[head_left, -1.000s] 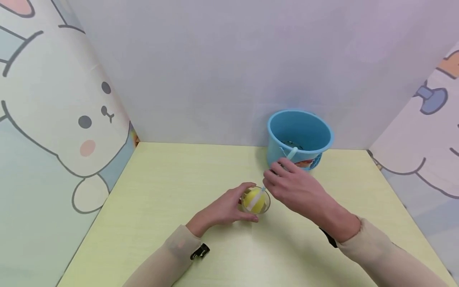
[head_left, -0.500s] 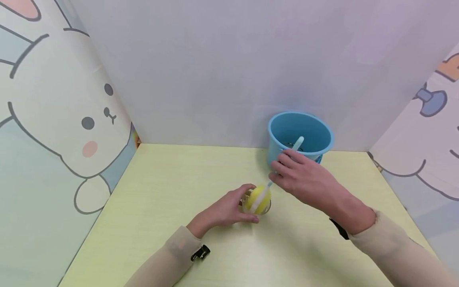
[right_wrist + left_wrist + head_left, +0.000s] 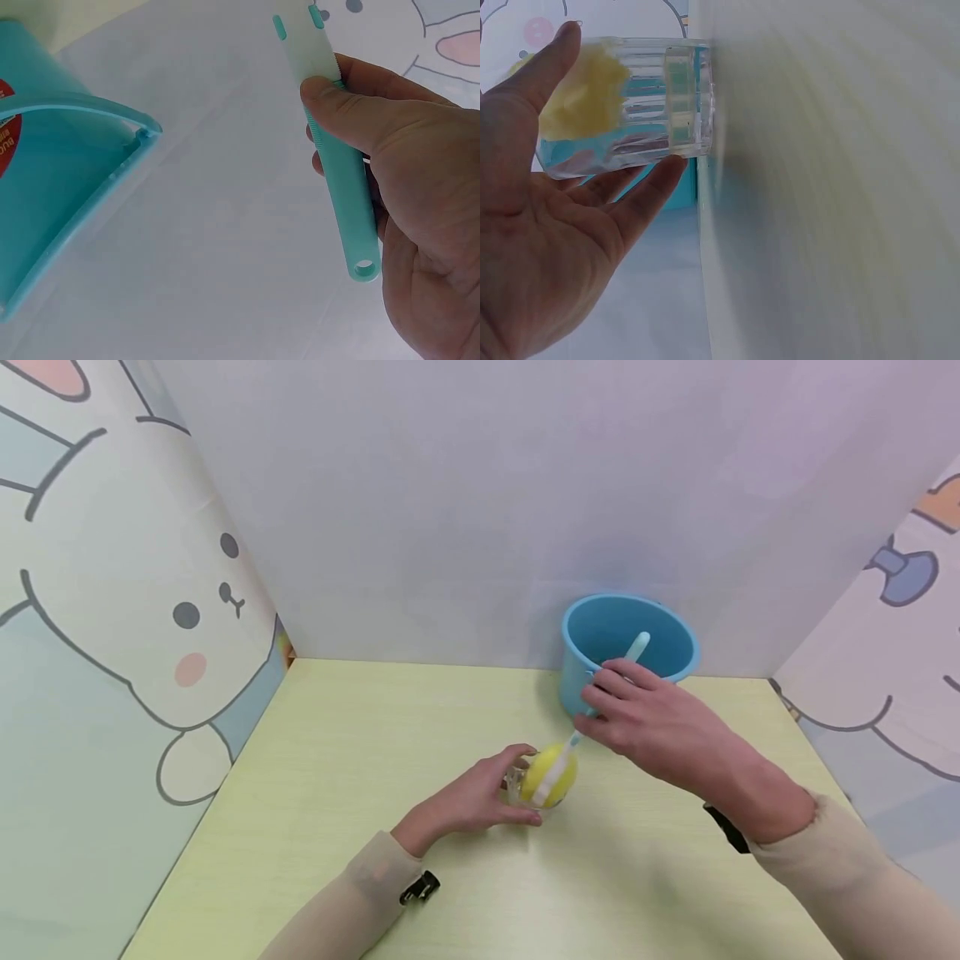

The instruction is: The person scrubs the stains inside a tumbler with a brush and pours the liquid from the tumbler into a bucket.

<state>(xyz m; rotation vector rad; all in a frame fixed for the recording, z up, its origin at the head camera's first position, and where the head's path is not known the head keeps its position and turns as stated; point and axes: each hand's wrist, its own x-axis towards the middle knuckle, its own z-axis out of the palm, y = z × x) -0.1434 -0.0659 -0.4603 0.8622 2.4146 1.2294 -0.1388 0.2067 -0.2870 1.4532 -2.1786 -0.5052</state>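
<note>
My left hand [image 3: 476,797] curls round a clear ribbed glass [image 3: 641,105] that stands upright on the table. A yellow sponge head [image 3: 550,777] with a pale strip across it is at the glass's mouth; in the left wrist view its lower part shows inside the upper glass. My right hand [image 3: 660,727] pinches the turquoise-and-white handle [image 3: 337,180] between thumb and fingers, in front of the bucket. The handle slants from the sponge up towards the bucket in the head view.
A blue bucket [image 3: 573,681] stands at the back of the pale yellow table [image 3: 360,718], near the grey back wall [image 3: 420,527]. Side panels with cartoon drawings [image 3: 112,610] border the table left and right.
The right hand has moved up and to the right, drawing the handle and the yellow sponge higher out of the glass. The left hand has stayed round the glass.
</note>
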